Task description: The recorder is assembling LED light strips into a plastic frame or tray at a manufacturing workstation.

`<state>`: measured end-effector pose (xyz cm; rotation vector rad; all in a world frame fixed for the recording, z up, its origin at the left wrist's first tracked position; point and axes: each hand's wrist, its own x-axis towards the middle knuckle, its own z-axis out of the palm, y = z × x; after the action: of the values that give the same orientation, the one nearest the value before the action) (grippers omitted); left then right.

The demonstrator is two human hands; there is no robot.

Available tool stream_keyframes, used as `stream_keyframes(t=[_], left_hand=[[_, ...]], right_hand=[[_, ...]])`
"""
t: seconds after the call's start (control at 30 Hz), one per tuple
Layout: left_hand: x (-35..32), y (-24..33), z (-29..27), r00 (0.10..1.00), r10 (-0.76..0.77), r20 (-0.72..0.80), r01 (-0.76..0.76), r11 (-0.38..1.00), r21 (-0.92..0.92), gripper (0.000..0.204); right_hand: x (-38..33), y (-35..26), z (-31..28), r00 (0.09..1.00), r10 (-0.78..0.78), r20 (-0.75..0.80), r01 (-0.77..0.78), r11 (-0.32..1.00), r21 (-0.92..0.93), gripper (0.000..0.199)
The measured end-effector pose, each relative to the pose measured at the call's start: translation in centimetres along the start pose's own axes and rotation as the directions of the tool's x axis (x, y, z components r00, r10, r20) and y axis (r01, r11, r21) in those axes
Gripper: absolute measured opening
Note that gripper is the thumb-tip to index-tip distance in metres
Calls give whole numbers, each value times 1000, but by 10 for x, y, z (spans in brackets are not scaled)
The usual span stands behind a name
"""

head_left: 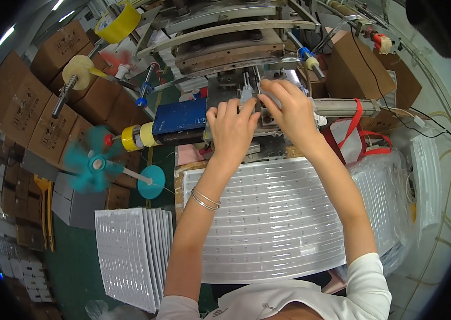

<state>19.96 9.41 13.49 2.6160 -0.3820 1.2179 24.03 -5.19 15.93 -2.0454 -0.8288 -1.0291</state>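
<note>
Both the left hand [231, 128] and right hand [288, 109] pinch a small clear part [247, 95] at the far machine fixture [236, 85]; fingers could be caught beneath the press head [225, 50].

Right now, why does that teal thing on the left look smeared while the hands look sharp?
Head view: the teal plastic fan is motion-blurred, evidently spinning; left hand and right hand are sharp. Fisheye bends the white ribbed plastic trays; corners are black; ceiling lights glare top left.
</note>
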Motion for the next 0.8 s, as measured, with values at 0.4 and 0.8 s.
stream_keyframes(t=[0.4,0.8], left_hand=[[-105,46,-99,742,-598,303,608,409,-680,28],[-167,96,-111,544,-457,704,640,-317,-700,33]], right_hand=[[-35,19,-2,997,80,20,-81,996,32,42],[-213,-47,-203,394,112,912,-80,993,-88,28]])
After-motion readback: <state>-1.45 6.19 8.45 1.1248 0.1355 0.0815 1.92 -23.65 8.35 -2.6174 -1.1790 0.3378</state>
